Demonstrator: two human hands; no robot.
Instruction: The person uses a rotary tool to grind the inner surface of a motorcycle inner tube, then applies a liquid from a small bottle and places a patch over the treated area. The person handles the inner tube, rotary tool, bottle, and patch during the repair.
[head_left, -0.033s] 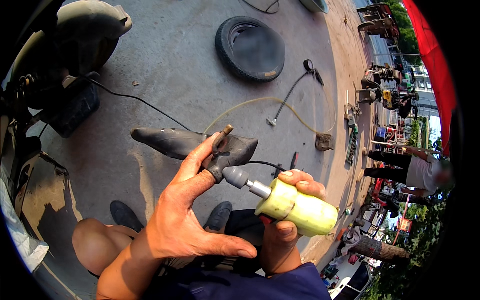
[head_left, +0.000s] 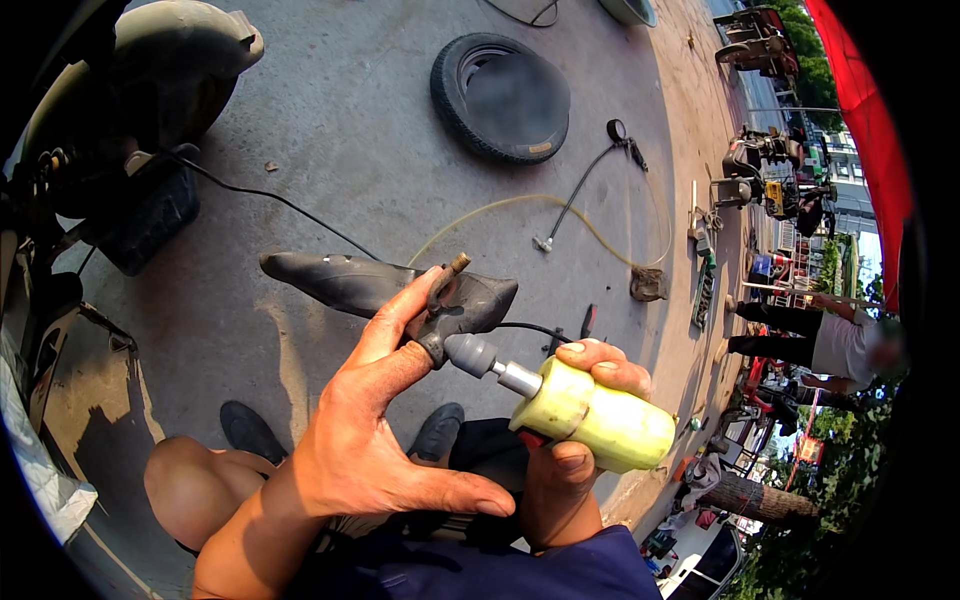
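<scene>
My left hand (head_left: 365, 440) grips a black rubber inner tube (head_left: 330, 280) by its middle near the brass valve (head_left: 458, 263), with index and middle fingers round it and thumb stretched out below. My right hand (head_left: 580, 440) is wrapped round a pale yellow cylindrical power tool (head_left: 625, 425) with a short steel shaft and a grey conical head (head_left: 470, 355). The head is at the tube's surface beside my left fingers; whether it presses there I cannot tell. A black cord or hose (head_left: 540, 330) runs behind the tool.
A tyre (head_left: 455, 105) lies on the grey concrete floor (head_left: 330, 140). A gauge (head_left: 617, 131) with hoses lies at right. A dark vehicle (head_left: 130, 90) fills the upper left. Another person (head_left: 840, 345) stands at right near tools, parked carts (head_left: 765, 170) and a tree trunk (head_left: 760, 497).
The valve and the upper end of the tube have shifted very slightly to the right. My hands and the tool look almost unchanged.
</scene>
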